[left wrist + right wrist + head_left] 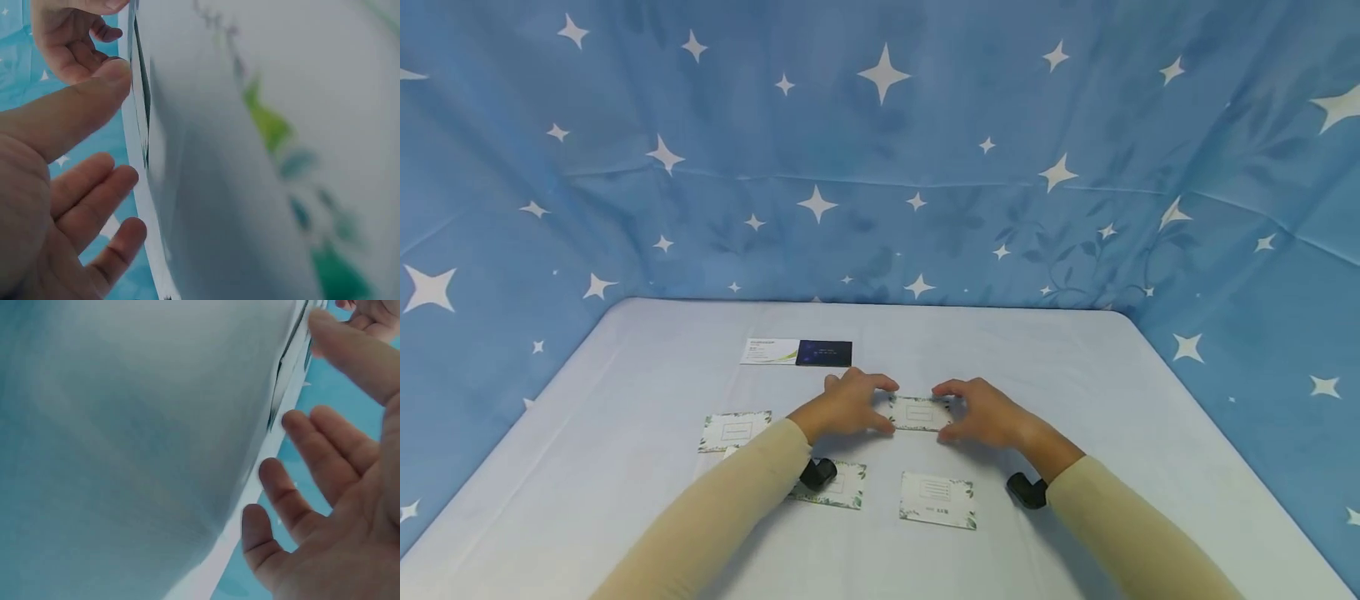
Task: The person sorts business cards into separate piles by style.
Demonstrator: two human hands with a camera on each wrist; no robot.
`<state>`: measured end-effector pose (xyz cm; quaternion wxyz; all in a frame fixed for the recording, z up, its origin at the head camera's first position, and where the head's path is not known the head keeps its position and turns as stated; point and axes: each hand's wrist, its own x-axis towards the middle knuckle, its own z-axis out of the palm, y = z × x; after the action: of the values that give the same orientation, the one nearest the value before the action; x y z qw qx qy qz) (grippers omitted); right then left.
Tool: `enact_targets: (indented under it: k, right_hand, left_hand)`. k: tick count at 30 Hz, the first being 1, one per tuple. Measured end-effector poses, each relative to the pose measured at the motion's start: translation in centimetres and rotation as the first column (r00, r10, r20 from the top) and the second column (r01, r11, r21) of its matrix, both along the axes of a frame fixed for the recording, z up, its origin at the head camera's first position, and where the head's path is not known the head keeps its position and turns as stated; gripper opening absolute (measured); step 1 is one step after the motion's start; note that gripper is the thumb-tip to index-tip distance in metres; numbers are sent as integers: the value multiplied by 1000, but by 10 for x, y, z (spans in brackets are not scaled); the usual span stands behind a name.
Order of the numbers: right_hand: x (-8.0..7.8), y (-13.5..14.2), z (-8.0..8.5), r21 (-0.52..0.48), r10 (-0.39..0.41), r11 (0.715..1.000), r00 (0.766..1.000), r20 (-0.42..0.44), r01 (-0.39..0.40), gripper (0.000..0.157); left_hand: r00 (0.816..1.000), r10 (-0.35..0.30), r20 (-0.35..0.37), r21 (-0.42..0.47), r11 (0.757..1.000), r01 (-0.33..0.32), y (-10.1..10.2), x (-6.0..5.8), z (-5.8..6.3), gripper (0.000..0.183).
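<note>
A white card (919,413) with a green leaf border and a small framed box lies flat between both hands. My left hand (853,402) is at its left end, thumb and forefinger spread around the corners. The right hand (985,414) mirrors this at the right end, its thumb by the near edge and its forefinger beyond the far edge. Neither hand visibly pinches the card. In the left wrist view the left fingers (94,200) are spread; a blurred leaf-print card (269,125) fills the right side. Loosely spread fingers (312,462) also show in the right wrist view.
Nearer on the white table (1075,358) lie similar leaf-border cards (937,500), one partly under the left forearm. Another leaf-border card (735,431) is at left. A white card (769,351) and a dark blue card (824,353) touch farther back. A blue star-print curtain (925,167) surrounds the table.
</note>
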<state>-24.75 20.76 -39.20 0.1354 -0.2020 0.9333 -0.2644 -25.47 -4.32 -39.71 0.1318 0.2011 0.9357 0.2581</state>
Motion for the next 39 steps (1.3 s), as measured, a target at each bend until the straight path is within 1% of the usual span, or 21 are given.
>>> enact_targets:
  k: [5,9,12,20,25,29,32,36,39]
  right_hand:
    - [2,2,-4,25,35,999,999,-42,-34,62]
    - [2,2,-5,24,37,999,997,-64,-35,60]
    - [3,1,-4,6,9,1000,999,-53,-9,58]
    - [4,-1,-6,-31,-60,998,998,-18,59,55]
    - [4,-2,-7,-52,-57,997,998,-16,56,55]
    - [4,-3,-6,-36,-75,997,997,-10,75,59]
    - [4,-3,-6,-27,-78,997,997,-11,77,60]
    - [4,-2,-6,-36,-59,998,998,-30,58,56]
    - [5,-1,-5,-41,-36,999,998,-53,34,54]
  left_hand:
    - [1000,-25,-10,-26,999,25,7,0,-5,61]
    - [999,-21,-35,-25,999,20,10,1,-4,58]
    - [999,-13,-43,-19,1000,12,11,1,-3,56]
    - [999,1,-52,16,1000,0,12,2,-5,52]
    - [999,5,-32,46,999,-4,13,2,-5,52]
    - [1000,17,-10,79,997,-16,13,3,-5,52]
    - [1000,25,6,102,994,-25,13,3,-5,55]
    - [1000,26,9,121,992,-27,14,3,-5,59]
    - [1000,24,-2,118,993,-23,14,3,-5,57]
